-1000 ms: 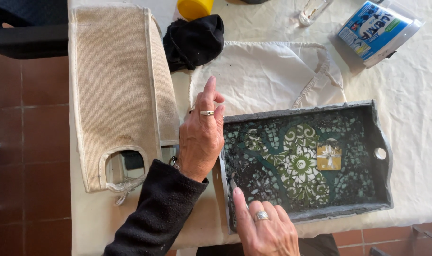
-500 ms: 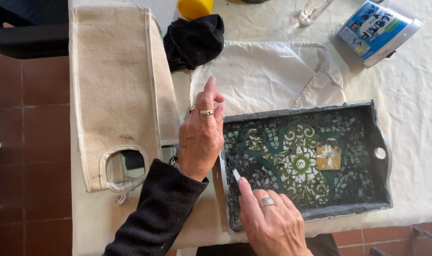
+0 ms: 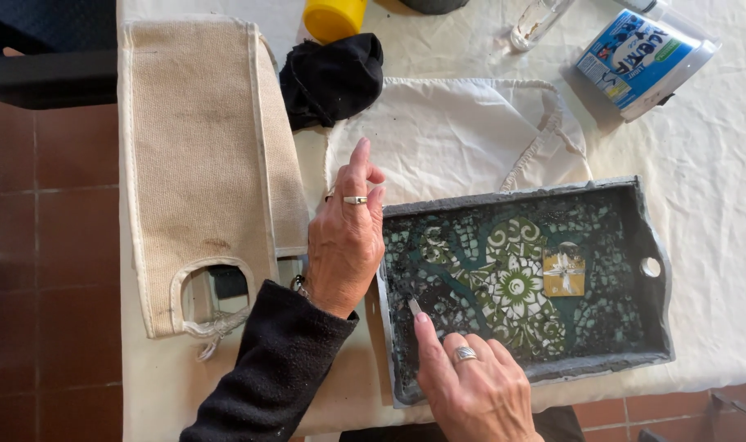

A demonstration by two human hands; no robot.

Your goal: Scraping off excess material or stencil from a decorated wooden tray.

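Observation:
A grey rectangular tray (image 3: 651, 237) with a green and white mosaic floor lies in front of me on a white cloth. My left hand (image 3: 347, 241) rests flat against the tray's left wall, fingers together and pointing away, a ring on one finger. My right hand (image 3: 471, 389) is over the tray's near left corner, pinching a small pale sliver-like tool (image 3: 415, 308) whose tip touches the dark mosaic. A small tan square piece (image 3: 564, 274) sits on the mosaic toward the right.
A beige canvas bag (image 3: 201, 164) with a cut-out handle lies left of the tray. A black cloth (image 3: 332, 78), a yellow cup (image 3: 334, 16), a white cloth bag (image 3: 455, 135) and a blue and white packet (image 3: 639, 57) lie beyond. Tiled floor shows left.
My right hand has moved up from the tray's near edge into the tray, bringing the small tool onto the mosaic. My left hand has not moved.

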